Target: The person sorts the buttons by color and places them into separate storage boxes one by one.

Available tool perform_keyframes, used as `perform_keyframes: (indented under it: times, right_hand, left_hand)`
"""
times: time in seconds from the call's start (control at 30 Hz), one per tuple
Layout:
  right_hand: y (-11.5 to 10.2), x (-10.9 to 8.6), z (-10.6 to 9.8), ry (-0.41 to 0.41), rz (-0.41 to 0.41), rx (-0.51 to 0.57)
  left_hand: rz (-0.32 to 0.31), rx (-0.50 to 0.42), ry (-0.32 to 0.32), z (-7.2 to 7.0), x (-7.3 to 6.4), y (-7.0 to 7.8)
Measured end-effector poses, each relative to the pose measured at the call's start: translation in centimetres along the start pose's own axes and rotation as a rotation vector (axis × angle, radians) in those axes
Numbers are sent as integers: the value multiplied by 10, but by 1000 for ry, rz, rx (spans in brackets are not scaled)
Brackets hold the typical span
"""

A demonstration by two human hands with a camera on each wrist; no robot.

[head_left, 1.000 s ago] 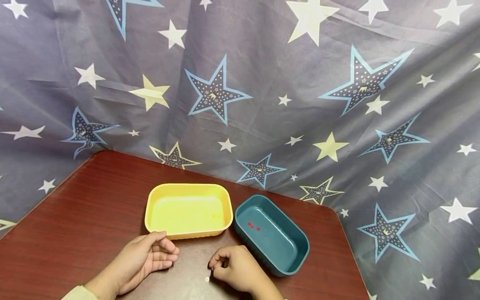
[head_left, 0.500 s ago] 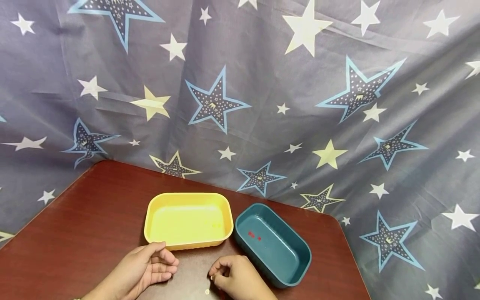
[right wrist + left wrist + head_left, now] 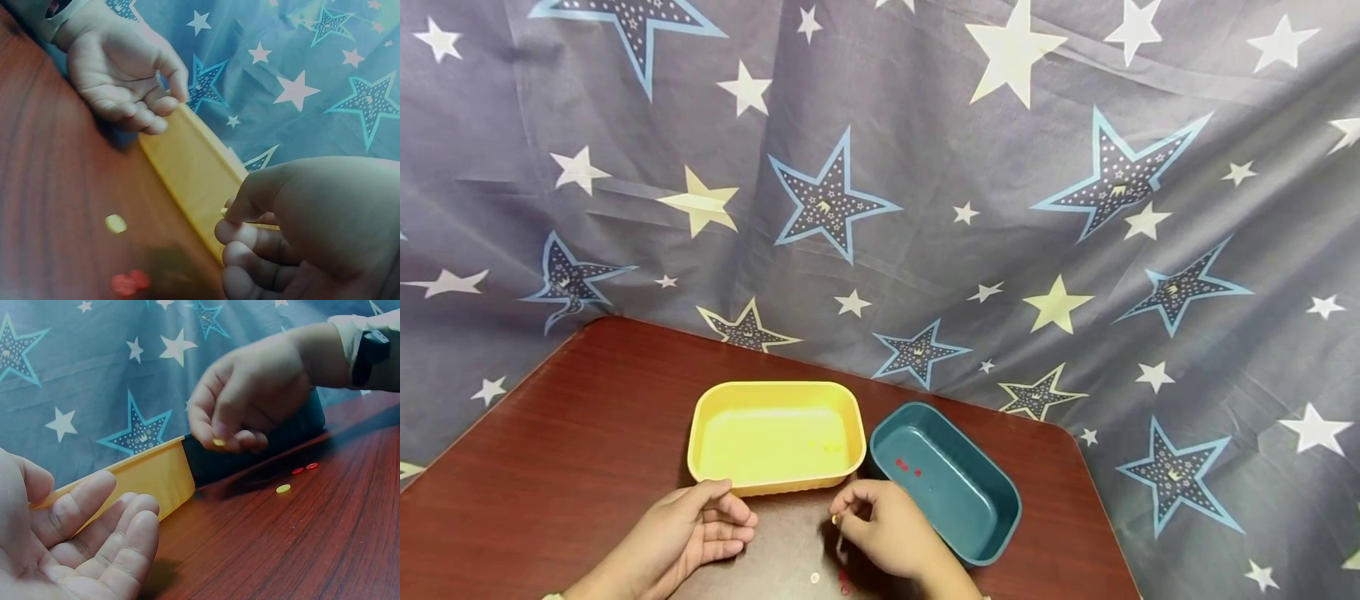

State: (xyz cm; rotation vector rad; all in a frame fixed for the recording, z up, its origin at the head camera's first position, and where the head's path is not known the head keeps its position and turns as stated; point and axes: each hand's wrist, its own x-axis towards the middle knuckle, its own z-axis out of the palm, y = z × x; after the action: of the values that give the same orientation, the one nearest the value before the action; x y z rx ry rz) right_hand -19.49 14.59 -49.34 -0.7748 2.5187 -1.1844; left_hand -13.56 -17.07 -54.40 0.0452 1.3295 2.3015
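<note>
My right hand (image 3: pixel 895 525) pinches a small yellow button (image 3: pixel 219 442) between thumb and fingertip, above the table in front of the two bins. The other fingers are curled in. My left hand (image 3: pixel 688 529) lies with relaxed fingers and palm turned inward, its upper fingertips at the near rim of the yellow bin (image 3: pixel 775 483); it holds nothing. Another yellow button (image 3: pixel 284 489) lies on the table between the hands, with two red buttons (image 3: pixel 312 466) close by it. Several yellow buttons (image 3: pixel 832 448) are inside the yellow bin.
A dark teal bin (image 3: pixel 958 492) stands angled at the right of the yellow one, partly behind my right hand, with a few red buttons (image 3: pixel 901 464) in it. The brown wooden table (image 3: pixel 587 433) ends at a star-patterned curtain (image 3: pixel 947 275).
My right hand has lifted off the table with the yellow button and moved up and slightly right. Red buttons that it covered now show. My left hand stays where it was.
</note>
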Motion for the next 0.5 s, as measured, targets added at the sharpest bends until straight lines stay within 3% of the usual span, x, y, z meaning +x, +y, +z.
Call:
perform_keyframes:
  times: [0.33,0.5]
  right_hand:
    - [-32,24,-39,-1,-41,21]
    - [-40,39,-53,-14,-23,30]
  left_hand:
    - [-16,15,32,2,0,2]
    - [-19,16,39,3,0,1]
